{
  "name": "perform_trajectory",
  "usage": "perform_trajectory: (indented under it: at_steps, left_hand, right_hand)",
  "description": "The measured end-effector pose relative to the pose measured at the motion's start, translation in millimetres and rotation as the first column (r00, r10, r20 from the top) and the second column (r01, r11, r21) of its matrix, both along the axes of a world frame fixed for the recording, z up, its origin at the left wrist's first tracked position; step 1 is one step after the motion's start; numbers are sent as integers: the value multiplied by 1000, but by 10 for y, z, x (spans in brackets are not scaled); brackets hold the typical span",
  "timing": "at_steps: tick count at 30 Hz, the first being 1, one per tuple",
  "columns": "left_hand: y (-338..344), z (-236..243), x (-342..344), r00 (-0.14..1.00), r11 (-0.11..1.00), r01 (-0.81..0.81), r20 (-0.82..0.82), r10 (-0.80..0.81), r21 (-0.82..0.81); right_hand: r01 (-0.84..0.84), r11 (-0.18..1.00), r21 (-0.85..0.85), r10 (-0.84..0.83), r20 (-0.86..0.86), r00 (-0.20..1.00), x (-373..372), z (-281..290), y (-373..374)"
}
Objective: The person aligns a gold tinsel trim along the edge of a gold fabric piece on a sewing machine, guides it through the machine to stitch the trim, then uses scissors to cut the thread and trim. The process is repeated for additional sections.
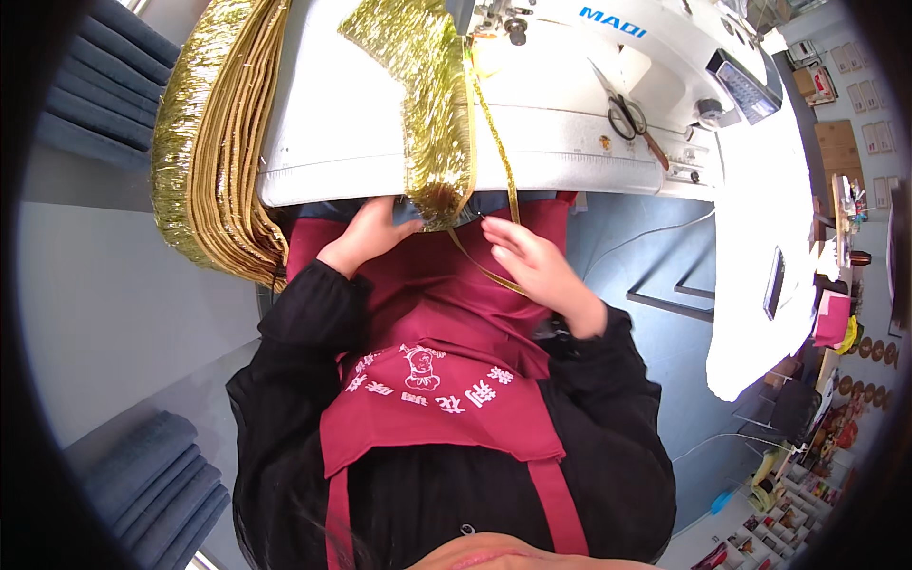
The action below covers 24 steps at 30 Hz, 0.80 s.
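A gold tinsel fringe strip [432, 128] runs from under the sewing machine's needle area [489, 27], across the white bed [328, 123], and droops over its near edge. My left hand [366, 236] is closed at the strip's hanging left side, with the thumb in front and the fingertips partly hidden. To the right, my right hand [540, 271] has its fingers stretched and slightly apart, beside the hanging fringe. A narrow gold ribbon [501, 142] comes down from the machine, passes behind the right fingers and loops under that hand. The maroon apron [408, 285] lies below both hands.
A thick folded bundle of gold fringe [214, 142] hangs over the bed's left end. Black scissors [627, 116] lie on the bed at right, near a control panel [743, 85]. Stacks of blue-grey cloth [157, 494] stand at left. White cloth [760, 237] covers the right side.
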<state>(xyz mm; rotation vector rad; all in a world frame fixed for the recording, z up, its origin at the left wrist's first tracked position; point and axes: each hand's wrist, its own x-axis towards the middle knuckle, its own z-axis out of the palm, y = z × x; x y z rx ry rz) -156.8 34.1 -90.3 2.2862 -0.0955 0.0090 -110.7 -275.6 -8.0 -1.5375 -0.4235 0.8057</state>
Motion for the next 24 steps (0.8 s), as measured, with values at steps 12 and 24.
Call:
perform_trajectory:
  at_steps: [12, 24]
  left_hand:
    - [-44, 100, -225, 986, 718, -100, -163, -20, -689]
    - [417, 995, -217, 894, 834, -448, -178, 411, -321]
  right_hand:
    - [306, 949, 81, -316, 271, 909, -183, -763, 936]
    - [417, 804, 423, -415, -102, 904, -419, -242, 986]
